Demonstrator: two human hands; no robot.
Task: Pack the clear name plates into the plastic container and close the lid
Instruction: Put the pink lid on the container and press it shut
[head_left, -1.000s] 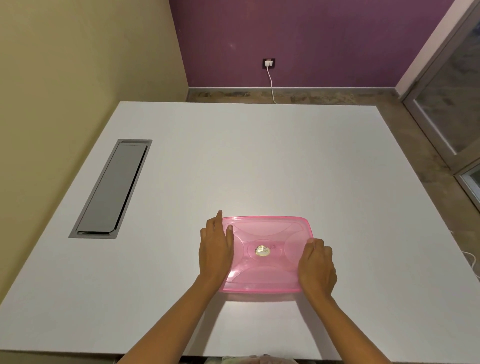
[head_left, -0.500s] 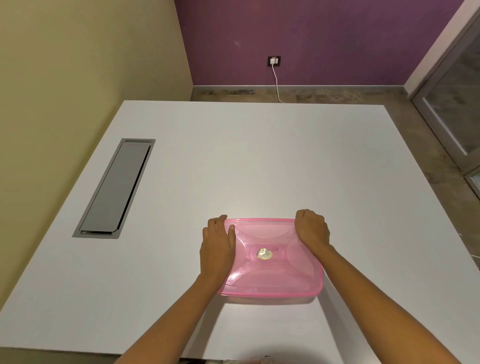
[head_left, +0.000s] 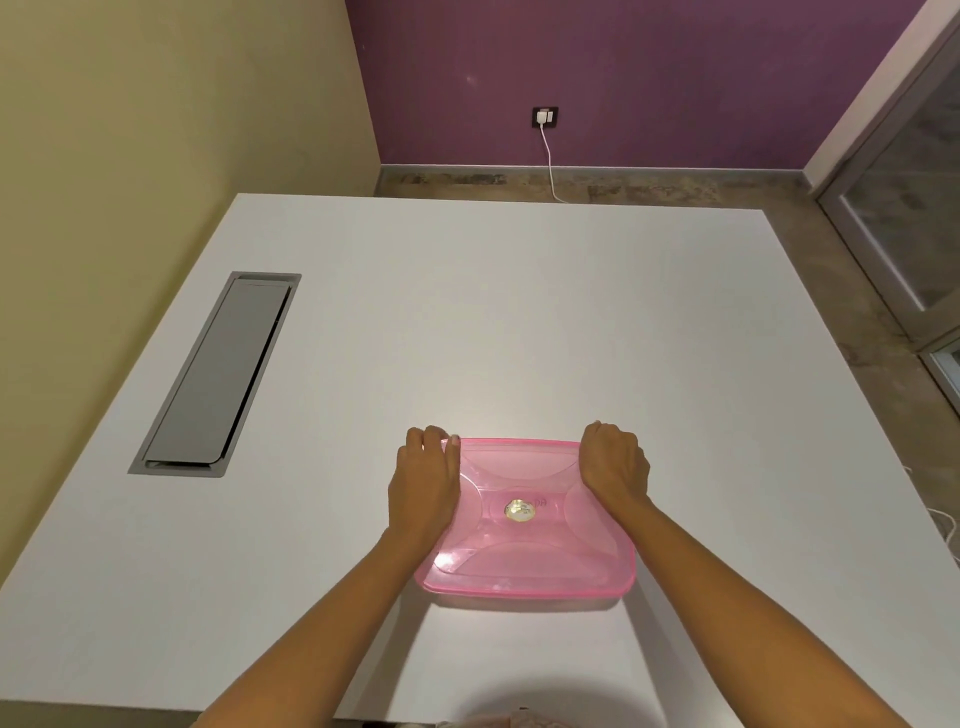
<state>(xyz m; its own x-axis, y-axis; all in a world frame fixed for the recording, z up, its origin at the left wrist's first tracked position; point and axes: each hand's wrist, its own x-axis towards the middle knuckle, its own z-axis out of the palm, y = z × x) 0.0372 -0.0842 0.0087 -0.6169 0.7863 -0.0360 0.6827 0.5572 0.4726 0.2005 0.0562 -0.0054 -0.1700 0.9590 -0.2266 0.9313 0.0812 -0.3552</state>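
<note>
Sealing the far corners of the lid, close to finished.

Translucent pink rectangular plastic container (head_left: 524, 519) resting on the white worktop (head_left: 519, 322) toward its near edge, pink lid with a small round silver sticker (head_left: 518, 510) already on top. Left hand (head_left: 426, 480) laid flat, fingers together, pressing the 10 o'clock corner; right hand (head_left: 615, 465) curled into a loose fist, pressing the 2 o'clock corner. No clear name plates loose outside, so packing judged done; contents not discernible through the lid. Left to do, probably: pressing down the near edge.
</note>
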